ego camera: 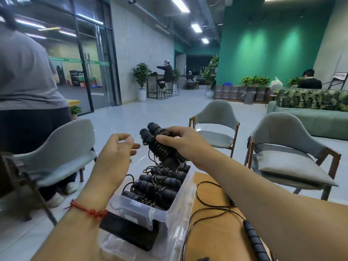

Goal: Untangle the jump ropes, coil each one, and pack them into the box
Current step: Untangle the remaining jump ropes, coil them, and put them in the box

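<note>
My right hand (178,141) grips a coiled black jump rope (160,146), its two handles side by side with the cord wound round them, held above the far end of a clear plastic box (180,202). Several coiled black ropes (158,185) lie packed in the box. My left hand (117,147) hovers just left of the held bundle, fingers loosely curled and holding nothing. A loose black rope (212,211) trails over the wooden table (212,242), its ribbed handle (254,240) lying at the lower right.
Grey chairs stand at the left (56,153), ahead (216,127) and at the right (288,153) of the table. A person in a grey shirt (24,76) stands close at the left. A green sofa (308,117) sits at the far right.
</note>
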### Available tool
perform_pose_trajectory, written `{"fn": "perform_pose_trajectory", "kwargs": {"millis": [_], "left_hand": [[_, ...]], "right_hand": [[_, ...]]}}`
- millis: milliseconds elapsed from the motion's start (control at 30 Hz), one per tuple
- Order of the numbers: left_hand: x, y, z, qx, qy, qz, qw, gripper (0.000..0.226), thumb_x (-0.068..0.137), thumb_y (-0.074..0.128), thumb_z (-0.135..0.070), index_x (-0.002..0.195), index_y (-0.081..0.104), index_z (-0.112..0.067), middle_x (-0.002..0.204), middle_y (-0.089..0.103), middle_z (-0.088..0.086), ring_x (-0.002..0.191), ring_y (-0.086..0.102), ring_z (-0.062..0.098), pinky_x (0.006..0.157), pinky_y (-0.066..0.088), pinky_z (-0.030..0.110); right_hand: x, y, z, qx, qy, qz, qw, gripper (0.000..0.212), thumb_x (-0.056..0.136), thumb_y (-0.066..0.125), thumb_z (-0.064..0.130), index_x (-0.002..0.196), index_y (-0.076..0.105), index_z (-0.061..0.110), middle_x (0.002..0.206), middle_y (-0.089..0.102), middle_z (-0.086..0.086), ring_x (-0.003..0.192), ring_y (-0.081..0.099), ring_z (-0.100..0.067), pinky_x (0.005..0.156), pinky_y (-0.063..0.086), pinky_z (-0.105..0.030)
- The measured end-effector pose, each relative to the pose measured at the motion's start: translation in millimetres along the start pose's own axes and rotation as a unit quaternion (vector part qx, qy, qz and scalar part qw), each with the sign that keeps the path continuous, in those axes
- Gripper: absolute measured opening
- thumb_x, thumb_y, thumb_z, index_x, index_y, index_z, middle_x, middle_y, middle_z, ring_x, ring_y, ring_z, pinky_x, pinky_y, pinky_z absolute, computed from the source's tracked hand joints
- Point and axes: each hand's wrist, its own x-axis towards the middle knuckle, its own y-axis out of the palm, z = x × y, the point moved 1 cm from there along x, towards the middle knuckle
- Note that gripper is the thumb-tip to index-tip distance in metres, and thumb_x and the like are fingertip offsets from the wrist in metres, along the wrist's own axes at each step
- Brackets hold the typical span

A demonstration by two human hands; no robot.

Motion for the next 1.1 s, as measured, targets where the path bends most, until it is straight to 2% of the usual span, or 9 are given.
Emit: {"fn": "perform_pose_trajectory", "kwargs": {"millis": [133, 267, 433, 567, 667, 767, 867, 967, 1100], "left_hand": [[2, 2, 11, 0.199, 0.026, 0.051, 0.978, 0.023, 0.110, 0.044, -0.032, 0.131, 0.051, -0.037, 0.120, 0.070, -0.007, 0.097, 0.063, 0.004, 0.081, 0.046, 0.033], [-5, 16, 27, 0.315, 0.028, 0.117, 0.941, 0.031, 0.110, 0.039, -0.030, 0.139, 0.046, -0.035, 0.125, 0.067, -0.002, 0.101, 0.066, 0.019, 0.093, 0.055, 0.040], [-7, 25, 28, 0.402, 0.041, 0.155, 0.901, 0.045, 0.108, 0.037, -0.022, 0.153, 0.037, -0.030, 0.147, 0.057, 0.001, 0.126, 0.059, 0.027, 0.102, 0.050, 0.044], [-7, 24, 28, 0.401, 0.015, 0.156, 0.903, 0.053, 0.106, 0.038, -0.019, 0.156, 0.034, -0.032, 0.151, 0.055, 0.002, 0.128, 0.057, 0.028, 0.106, 0.049, 0.046], [-8, 24, 27, 0.404, 0.016, 0.153, 0.902, 0.053, 0.105, 0.039, -0.018, 0.156, 0.034, -0.031, 0.149, 0.056, 0.003, 0.127, 0.057, 0.028, 0.105, 0.049, 0.046], [-7, 25, 29, 0.410, 0.013, 0.157, 0.899, 0.053, 0.104, 0.040, -0.017, 0.155, 0.034, -0.031, 0.147, 0.058, 0.004, 0.122, 0.059, 0.027, 0.101, 0.050, 0.044], [-6, 26, 29, 0.412, 0.013, 0.161, 0.897, 0.053, 0.105, 0.039, -0.016, 0.155, 0.034, -0.033, 0.146, 0.060, 0.003, 0.118, 0.060, 0.025, 0.096, 0.049, 0.040], [-6, 26, 30, 0.418, 0.017, 0.167, 0.893, 0.051, 0.104, 0.038, -0.018, 0.152, 0.035, -0.034, 0.141, 0.063, 0.001, 0.116, 0.061, 0.026, 0.098, 0.051, 0.042], [-6, 25, 31, 0.423, 0.021, 0.169, 0.890, 0.048, 0.104, 0.038, -0.019, 0.149, 0.037, -0.034, 0.137, 0.065, 0.001, 0.113, 0.062, 0.026, 0.099, 0.053, 0.046]], "right_hand": [[29, -14, -11, -0.215, -0.021, -0.057, 0.975, 0.029, 0.094, 0.080, 0.044, 0.117, 0.075, 0.026, 0.101, 0.077, 0.008, 0.090, 0.074, -0.014, 0.077, 0.058, -0.022], [59, -29, -32, -0.510, -0.037, -0.030, 0.859, 0.056, 0.096, 0.070, 0.055, 0.142, 0.064, 0.023, 0.130, 0.063, -0.003, 0.115, 0.061, -0.027, 0.098, 0.051, -0.041], [74, -20, -40, -0.529, -0.043, -0.006, 0.847, 0.057, 0.096, 0.069, 0.058, 0.139, 0.064, 0.021, 0.127, 0.061, -0.002, 0.114, 0.059, -0.026, 0.095, 0.048, -0.040], [76, -7, -40, -0.392, -0.066, -0.026, 0.917, 0.050, 0.094, 0.073, 0.055, 0.134, 0.069, 0.025, 0.122, 0.067, 0.004, 0.107, 0.061, -0.018, 0.092, 0.048, -0.033], [79, -3, -36, -0.321, -0.001, 0.049, 0.946, 0.046, 0.092, 0.076, 0.057, 0.129, 0.073, 0.028, 0.114, 0.073, 0.006, 0.100, 0.069, -0.016, 0.090, 0.057, -0.034], [79, -2, -48, -0.455, 0.034, 0.138, 0.879, 0.049, 0.099, 0.069, 0.056, 0.136, 0.070, 0.023, 0.119, 0.071, 0.003, 0.104, 0.066, -0.022, 0.095, 0.054, -0.039], [84, -6, -59, -0.559, -0.025, 0.164, 0.812, 0.046, 0.107, 0.057, 0.051, 0.142, 0.065, 0.022, 0.131, 0.069, -0.006, 0.115, 0.061, -0.029, 0.100, 0.051, -0.044], [94, 5, -71, -0.702, -0.156, 0.123, 0.684, 0.047, 0.106, 0.060, 0.047, 0.150, 0.053, 0.031, 0.138, 0.054, -0.007, 0.122, 0.052, -0.030, 0.095, 0.053, -0.044], [91, 24, -62, -0.630, -0.218, 0.106, 0.738, 0.030, 0.105, 0.059, 0.029, 0.134, 0.059, 0.020, 0.127, 0.052, -0.007, 0.113, 0.055, -0.027, 0.090, 0.056, -0.044]]}}
